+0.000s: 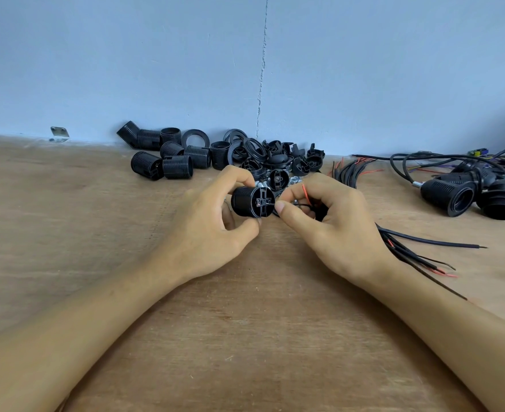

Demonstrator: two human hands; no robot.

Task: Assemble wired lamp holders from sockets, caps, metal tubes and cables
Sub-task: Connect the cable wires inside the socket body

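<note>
The black ribbed plastic socket is held just above the wooden table, near its middle, with the terminal end turned right. The left hand grips it, thumb beneath and fingers curled over the top. Just beside it, the right hand pinches a thin black wire whose tip touches the terminal face, and a red wire loops up between the fingers. More black and red cables trail right from that hand.

I judge this unit to be at the wiring step. Whether a cap is already on its cable I cannot tell.

At least 2 finished black wired lamp holders lie at the far right. Many loose black threaded sockets and black domed caps wait along the far edge, so much remains.
</note>
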